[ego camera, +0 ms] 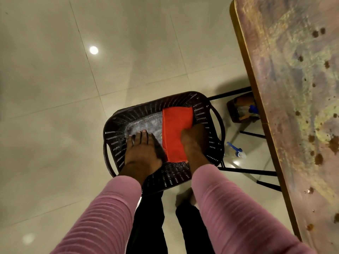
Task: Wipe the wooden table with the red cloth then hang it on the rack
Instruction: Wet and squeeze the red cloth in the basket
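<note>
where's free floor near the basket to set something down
Bare tiled floor lies left of and beyond the basket. Its right side is crowded: spray bottle, black table legs, a stool under the wooden table. Inside, the right hand holds the red cloth.

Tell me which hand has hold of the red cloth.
The right hand: it grips the right edge of the red cloth in the basket. The left hand lies flat beside it, fingers straight.
</note>
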The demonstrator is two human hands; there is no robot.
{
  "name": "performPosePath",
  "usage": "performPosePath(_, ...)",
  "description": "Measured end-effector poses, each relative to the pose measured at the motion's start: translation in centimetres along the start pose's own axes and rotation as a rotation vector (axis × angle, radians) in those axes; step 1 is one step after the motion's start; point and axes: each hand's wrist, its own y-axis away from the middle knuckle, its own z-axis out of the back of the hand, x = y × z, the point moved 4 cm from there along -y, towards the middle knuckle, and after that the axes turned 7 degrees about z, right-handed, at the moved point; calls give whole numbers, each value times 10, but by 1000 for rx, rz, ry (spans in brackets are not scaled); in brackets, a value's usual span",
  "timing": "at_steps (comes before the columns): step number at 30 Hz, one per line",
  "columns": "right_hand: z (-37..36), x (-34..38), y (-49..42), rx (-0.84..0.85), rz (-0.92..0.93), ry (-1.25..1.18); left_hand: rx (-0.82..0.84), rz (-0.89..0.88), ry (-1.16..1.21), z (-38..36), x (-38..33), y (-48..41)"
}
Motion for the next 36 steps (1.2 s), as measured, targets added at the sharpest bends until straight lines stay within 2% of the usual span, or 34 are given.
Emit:
performPosePath(2,-3,6,9,20,65,18,11,1,-16,1,0,-3)
performPosePath(6,-6,10,27,64,318,99,39,-13,-46,8,0,-4)
performPosePath(9,-12,5,32,262,288,-75,61,-24,-59,11,3,-4)
performPosePath(13,-14,7,23,260,279,-123,75,-25,-72,14,3,-8)
performPosePath(16,-8,13,23,327,271,-224,91,-18,-100,16,2,-10)
performPosePath(23,72,38,62,383,448,-291,37,-35,-204,21,5,-5)
performPosePath(29,201,51,100,254,571,-297,-28,-144,-78,63,-23,2)
performPosePath(32,264,50,104,153,553,-219,-103,-267,185,94,-49,8)
performPosePath(36,332,49,95,3,549,-156,-272,-311,440,148,-80,17)
